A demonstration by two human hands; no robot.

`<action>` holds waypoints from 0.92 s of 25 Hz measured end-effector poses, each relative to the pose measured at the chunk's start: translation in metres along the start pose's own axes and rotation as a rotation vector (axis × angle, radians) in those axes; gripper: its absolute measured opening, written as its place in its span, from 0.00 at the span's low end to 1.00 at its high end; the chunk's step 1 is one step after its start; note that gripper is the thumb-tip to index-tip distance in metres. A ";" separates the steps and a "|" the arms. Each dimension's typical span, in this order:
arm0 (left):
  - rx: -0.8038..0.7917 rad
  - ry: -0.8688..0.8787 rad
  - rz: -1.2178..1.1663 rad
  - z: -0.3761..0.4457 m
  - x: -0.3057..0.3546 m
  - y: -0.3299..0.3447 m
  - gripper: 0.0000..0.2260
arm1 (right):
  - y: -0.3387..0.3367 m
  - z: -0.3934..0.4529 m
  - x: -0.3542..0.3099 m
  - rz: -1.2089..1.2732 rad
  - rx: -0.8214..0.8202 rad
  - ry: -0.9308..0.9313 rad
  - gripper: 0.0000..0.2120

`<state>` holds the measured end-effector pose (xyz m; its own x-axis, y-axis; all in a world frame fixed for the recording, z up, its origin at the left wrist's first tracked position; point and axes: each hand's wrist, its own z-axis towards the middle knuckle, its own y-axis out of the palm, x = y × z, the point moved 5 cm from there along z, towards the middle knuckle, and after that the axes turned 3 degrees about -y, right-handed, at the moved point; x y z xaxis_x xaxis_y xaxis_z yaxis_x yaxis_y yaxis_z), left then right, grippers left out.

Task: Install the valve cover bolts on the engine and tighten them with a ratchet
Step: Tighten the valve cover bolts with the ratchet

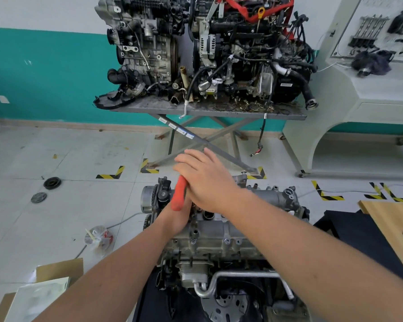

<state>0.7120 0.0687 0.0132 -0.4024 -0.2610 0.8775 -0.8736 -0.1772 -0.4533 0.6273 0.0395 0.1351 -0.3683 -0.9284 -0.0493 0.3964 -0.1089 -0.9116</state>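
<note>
Fingers [191, 159] of right hand [205, 180] lie straight over red ratchet handle [179, 194].

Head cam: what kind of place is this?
Likely an automotive training workshop: engine being worked on, two more engines on a lift table, a parts display board, hazard-tape floor markings.

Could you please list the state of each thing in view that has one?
Ratchet: red handle tilted, over the engine top, between both hands.
Left hand: on the ratchet, mostly hidden.
Right hand: fingers straight, laid over the left hand.
Engine: upright, top holes open.
Cardboard box: open, on the floor.
</note>
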 end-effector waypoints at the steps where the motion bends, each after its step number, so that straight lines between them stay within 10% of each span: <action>1: -0.020 -0.034 0.010 0.000 -0.002 0.000 0.11 | -0.002 0.007 -0.001 -0.141 -0.091 -0.053 0.17; 6: -0.117 -0.112 0.069 0.000 -0.015 0.001 0.25 | -0.009 0.036 0.005 -0.329 -0.475 0.068 0.21; 12: -0.092 -0.067 0.137 -0.003 -0.016 0.001 0.23 | 0.002 0.039 0.004 0.385 -0.704 0.533 0.19; 18: -0.082 -0.018 0.159 0.001 -0.009 0.001 0.25 | 0.024 0.008 0.021 1.670 0.022 1.339 0.10; 23: -0.121 0.028 0.169 0.002 -0.009 0.003 0.22 | 0.042 -0.010 0.013 1.941 0.196 1.164 0.08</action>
<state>0.7131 0.0688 0.0039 -0.5523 -0.2509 0.7950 -0.8186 -0.0171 -0.5741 0.6307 0.0263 0.0926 0.2933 0.6042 -0.7409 0.7902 0.2830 0.5436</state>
